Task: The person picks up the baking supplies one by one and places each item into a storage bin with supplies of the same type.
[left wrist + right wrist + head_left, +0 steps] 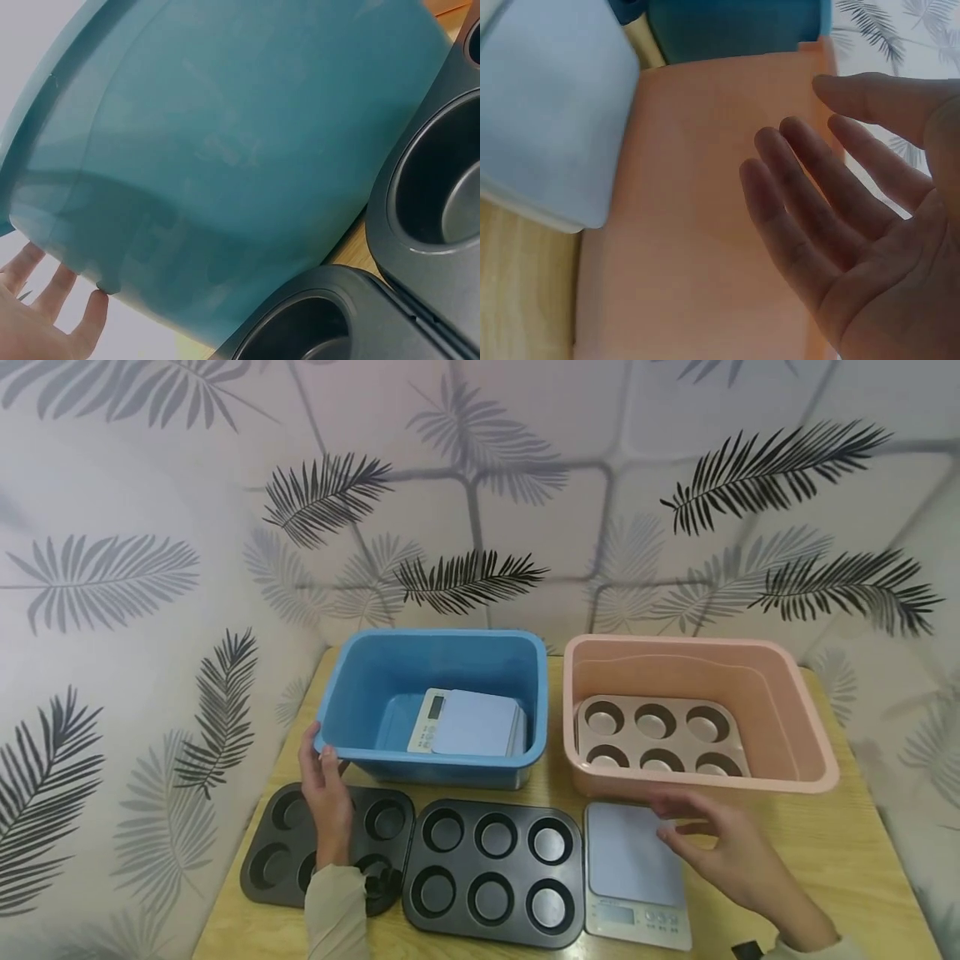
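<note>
My left hand point(327, 802) is at the front left corner of a blue plastic tub point(450, 759), its extended fingertips touching the tub's outer side in the left wrist view. Inside the tub lie white kitchen scales point(476, 722), stacked. Below that hand is a dark muffin pan point(281, 838), partly hidden by the forearm. My right hand point(720, 843) holds nothing; its fingers are loosely bent and spread over the right edge of a white kitchen scale point(637, 852). It is just in front of a pink tub point(705, 783) with a light-coloured muffin pan point(630, 739) inside.
A second dark muffin pan point(493, 869) lies between the first pan and the scale on the wooden table point(847, 860). Both tubs stand side by side at the back, close to a wall covering point(465, 527) with a leaf pattern.
</note>
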The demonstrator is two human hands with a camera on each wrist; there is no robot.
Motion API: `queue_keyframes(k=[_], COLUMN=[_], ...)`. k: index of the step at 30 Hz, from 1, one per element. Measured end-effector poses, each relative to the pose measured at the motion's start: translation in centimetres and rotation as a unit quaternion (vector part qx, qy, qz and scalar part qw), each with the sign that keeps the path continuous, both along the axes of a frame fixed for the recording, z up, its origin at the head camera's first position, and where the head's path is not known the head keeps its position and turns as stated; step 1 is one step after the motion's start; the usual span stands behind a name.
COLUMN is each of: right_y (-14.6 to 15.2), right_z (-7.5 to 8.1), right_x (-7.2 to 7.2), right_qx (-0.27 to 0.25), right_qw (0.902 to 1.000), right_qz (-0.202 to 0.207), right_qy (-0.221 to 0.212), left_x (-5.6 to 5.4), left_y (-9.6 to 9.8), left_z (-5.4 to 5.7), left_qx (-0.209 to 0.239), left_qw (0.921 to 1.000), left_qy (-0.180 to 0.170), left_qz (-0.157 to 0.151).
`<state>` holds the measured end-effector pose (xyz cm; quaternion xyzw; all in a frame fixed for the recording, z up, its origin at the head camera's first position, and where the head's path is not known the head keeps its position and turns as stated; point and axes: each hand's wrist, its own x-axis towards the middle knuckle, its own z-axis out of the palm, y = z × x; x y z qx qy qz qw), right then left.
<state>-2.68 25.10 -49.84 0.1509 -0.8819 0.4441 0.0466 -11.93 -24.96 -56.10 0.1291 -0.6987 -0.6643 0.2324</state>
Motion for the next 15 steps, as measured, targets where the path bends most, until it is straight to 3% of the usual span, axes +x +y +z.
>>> queue_keyframes(k=[9,15], right_y=[0.7,1.3], right_z=[-1.8,-3.7], right_x=[0.6,0.9], right_qx=[0.033,0.016], right_qw=[0.9985,0.9967], right_qz=[-0.037,-0.059], right_qy=[-0.022,-0.052], left_x=[0.0,0.0], left_y=[-0.4,-0.3], left_z=[-0.4,-0.3], left_qx=[0.012,0.011], left_qw=[0.9998,0.9998], left_qy=[0.009,0.007], left_qz=[-0.012,-0.014])
